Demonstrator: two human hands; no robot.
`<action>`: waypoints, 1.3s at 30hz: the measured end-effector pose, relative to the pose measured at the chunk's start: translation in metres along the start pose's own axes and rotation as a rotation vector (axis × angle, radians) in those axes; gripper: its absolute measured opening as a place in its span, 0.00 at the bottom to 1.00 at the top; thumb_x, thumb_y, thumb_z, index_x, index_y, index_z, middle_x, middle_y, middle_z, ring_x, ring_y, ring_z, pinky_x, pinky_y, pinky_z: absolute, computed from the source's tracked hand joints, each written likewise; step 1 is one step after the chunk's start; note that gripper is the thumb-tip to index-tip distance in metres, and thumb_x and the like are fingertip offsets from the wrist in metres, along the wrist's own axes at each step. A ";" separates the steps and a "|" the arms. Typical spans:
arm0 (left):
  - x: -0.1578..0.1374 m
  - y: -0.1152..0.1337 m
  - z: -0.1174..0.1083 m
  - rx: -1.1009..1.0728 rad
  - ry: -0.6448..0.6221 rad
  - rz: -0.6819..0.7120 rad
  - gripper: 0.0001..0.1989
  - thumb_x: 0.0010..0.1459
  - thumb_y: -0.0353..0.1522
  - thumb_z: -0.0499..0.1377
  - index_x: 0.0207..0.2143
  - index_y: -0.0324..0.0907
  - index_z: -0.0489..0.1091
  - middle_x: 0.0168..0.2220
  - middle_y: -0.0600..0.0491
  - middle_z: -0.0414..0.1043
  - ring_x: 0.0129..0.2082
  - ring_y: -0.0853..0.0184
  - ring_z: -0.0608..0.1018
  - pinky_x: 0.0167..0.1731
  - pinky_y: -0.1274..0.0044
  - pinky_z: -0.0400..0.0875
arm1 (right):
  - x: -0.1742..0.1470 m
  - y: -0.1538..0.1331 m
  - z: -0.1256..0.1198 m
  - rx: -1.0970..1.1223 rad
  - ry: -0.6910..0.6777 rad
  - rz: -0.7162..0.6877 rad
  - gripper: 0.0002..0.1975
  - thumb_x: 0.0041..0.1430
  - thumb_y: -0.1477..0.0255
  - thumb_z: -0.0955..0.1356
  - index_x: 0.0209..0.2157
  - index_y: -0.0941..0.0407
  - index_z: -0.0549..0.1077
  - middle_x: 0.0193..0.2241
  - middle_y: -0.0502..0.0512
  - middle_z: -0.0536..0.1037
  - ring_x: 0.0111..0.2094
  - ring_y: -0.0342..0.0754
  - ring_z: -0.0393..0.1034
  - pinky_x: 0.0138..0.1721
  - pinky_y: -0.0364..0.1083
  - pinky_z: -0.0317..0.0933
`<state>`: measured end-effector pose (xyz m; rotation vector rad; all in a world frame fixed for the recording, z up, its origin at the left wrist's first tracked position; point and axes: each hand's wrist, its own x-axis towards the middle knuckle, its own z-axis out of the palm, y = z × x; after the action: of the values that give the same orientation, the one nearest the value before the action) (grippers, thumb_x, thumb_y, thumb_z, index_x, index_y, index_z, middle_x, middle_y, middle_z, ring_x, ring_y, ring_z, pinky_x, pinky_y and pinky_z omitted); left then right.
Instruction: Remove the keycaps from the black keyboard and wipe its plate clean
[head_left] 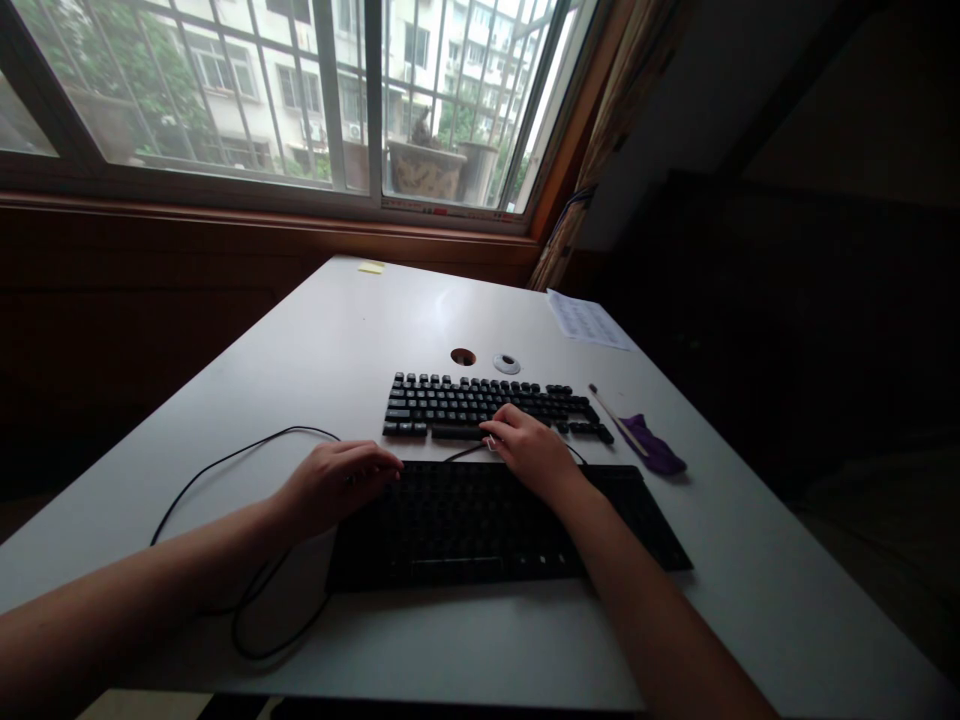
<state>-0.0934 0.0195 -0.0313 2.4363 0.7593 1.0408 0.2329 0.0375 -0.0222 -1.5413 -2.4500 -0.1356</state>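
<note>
A black keyboard base lies on the white desk, its key area dark and hard to make out. My left hand is closed at its upper left corner, fingertips together on the edge. Behind the base, loose black keycaps are laid out in keyboard rows. My right hand reaches over the base with thumb and fingers pinched. A small white wire-like piece shows at those fingertips; its kind is unclear. Close to them lies the long space bar keycap.
A black cable loops left of the keyboard. To the right lie a thin brush and a purple cloth. Beyond the keycaps are a desk hole, a round grey cover, printed paper and yellow notes.
</note>
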 end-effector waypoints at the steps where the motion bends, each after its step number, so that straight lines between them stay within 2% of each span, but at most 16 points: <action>1: 0.000 0.000 0.000 0.000 0.000 0.002 0.05 0.67 0.30 0.59 0.41 0.40 0.75 0.31 0.52 0.79 0.24 0.73 0.76 0.27 0.83 0.72 | 0.000 0.000 0.000 0.005 0.011 -0.007 0.11 0.67 0.72 0.68 0.49 0.52 0.78 0.46 0.54 0.77 0.44 0.49 0.75 0.40 0.44 0.69; 11: -0.001 -0.001 0.002 0.009 0.002 0.003 0.06 0.67 0.30 0.58 0.40 0.39 0.76 0.30 0.52 0.79 0.23 0.73 0.75 0.27 0.84 0.71 | -0.004 0.004 -0.002 0.104 0.175 -0.090 0.10 0.68 0.73 0.66 0.47 0.53 0.78 0.42 0.56 0.78 0.43 0.49 0.74 0.47 0.47 0.69; 15: -0.001 -0.001 0.000 0.004 -0.009 -0.005 0.05 0.67 0.30 0.59 0.41 0.40 0.76 0.31 0.53 0.79 0.24 0.73 0.76 0.28 0.84 0.71 | -0.006 -0.006 -0.005 0.085 0.130 -0.092 0.13 0.68 0.73 0.65 0.51 0.54 0.77 0.45 0.57 0.77 0.45 0.51 0.74 0.47 0.48 0.70; 21: -0.001 -0.002 0.001 0.011 -0.016 -0.005 0.05 0.67 0.29 0.59 0.41 0.40 0.76 0.31 0.53 0.79 0.24 0.73 0.76 0.28 0.83 0.70 | -0.007 -0.025 -0.015 0.031 0.027 -0.066 0.16 0.68 0.71 0.65 0.55 0.54 0.75 0.51 0.58 0.75 0.50 0.54 0.70 0.52 0.52 0.69; 28: -0.002 -0.004 0.003 0.021 -0.017 -0.004 0.05 0.67 0.29 0.59 0.41 0.41 0.76 0.31 0.54 0.80 0.25 0.72 0.77 0.28 0.83 0.70 | -0.011 -0.046 -0.022 -0.067 -0.082 0.055 0.22 0.70 0.62 0.65 0.62 0.53 0.70 0.55 0.59 0.73 0.52 0.56 0.68 0.46 0.52 0.71; 32: -0.003 -0.004 0.003 0.032 -0.027 -0.011 0.05 0.67 0.30 0.59 0.41 0.41 0.76 0.31 0.54 0.79 0.26 0.72 0.77 0.29 0.83 0.70 | -0.014 -0.056 -0.022 -0.108 -0.098 0.118 0.26 0.70 0.56 0.63 0.63 0.53 0.69 0.58 0.59 0.71 0.53 0.57 0.67 0.46 0.52 0.71; 39: -0.002 -0.005 0.003 0.071 -0.022 -0.002 0.05 0.67 0.30 0.59 0.41 0.42 0.76 0.31 0.55 0.80 0.26 0.71 0.78 0.30 0.82 0.70 | -0.016 -0.064 -0.018 -0.106 -0.093 0.169 0.29 0.69 0.52 0.63 0.64 0.52 0.67 0.60 0.59 0.69 0.54 0.58 0.66 0.49 0.53 0.70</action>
<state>-0.0939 0.0218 -0.0369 2.5024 0.8038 1.0006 0.1854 -0.0082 -0.0057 -1.8311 -2.4027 -0.1689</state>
